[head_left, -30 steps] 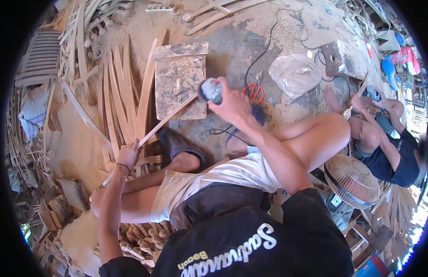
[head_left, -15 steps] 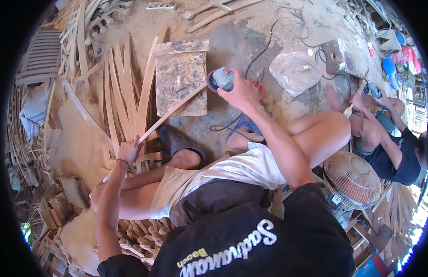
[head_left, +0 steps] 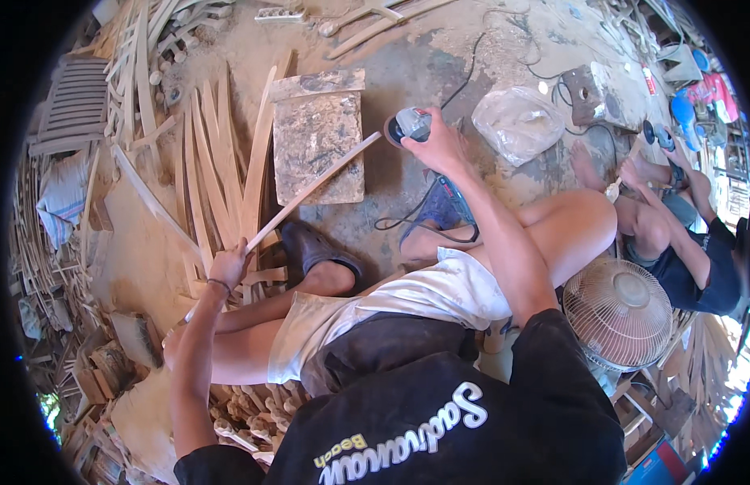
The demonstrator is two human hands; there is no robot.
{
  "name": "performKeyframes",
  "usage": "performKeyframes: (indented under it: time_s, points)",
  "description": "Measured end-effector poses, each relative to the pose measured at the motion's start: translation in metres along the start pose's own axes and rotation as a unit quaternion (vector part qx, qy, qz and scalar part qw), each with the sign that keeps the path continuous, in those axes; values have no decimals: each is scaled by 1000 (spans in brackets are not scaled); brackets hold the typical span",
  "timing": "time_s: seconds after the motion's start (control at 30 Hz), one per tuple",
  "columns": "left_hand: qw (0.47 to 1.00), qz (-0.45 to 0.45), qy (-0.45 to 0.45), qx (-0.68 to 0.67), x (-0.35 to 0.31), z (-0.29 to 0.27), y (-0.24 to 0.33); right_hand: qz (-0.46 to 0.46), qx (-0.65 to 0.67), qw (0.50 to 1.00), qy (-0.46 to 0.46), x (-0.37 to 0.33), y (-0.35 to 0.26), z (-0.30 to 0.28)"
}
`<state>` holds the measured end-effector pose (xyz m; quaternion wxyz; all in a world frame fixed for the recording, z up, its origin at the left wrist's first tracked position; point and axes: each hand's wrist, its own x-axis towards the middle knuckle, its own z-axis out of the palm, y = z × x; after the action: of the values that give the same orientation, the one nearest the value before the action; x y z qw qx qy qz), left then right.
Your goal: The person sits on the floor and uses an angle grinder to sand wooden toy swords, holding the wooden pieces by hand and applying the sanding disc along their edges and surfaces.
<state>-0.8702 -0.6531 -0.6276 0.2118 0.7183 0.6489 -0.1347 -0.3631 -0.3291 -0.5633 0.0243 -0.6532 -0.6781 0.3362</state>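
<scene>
Left hand (head_left: 227, 267) grips the thin wooden slat (head_left: 310, 192) (light, stiff, probably springy) near its low end; right hand (head_left: 439, 145) clasps the sander (head_left: 409, 125) beside the slat's far tip.

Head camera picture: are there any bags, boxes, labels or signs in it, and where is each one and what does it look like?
Crumpled clear plastic bag: on the dusty floor, beyond the right hand holding the grey power sander.
Red-and-white label strip: far right on the floor; small, narrow.
Blue box with red edge: bottom right corner, partly cut off.
White lettering on the black shirt: lower middle, curved.
No screens show.
</scene>
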Motion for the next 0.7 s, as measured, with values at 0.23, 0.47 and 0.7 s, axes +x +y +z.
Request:
performKeyframes:
  time_s: [0.23,0.47,0.7]
  points:
    - [1000,-2,5,23,2,-1,-2,-12,48,999,-12,-5,-4,8]
    - [1000,14,27,7,-16,13,-16,-38,31,998,-35,-7,-15,16]
    - [999,20,21,13,-2,11,-16,-40,63,997,8,15,10,20]
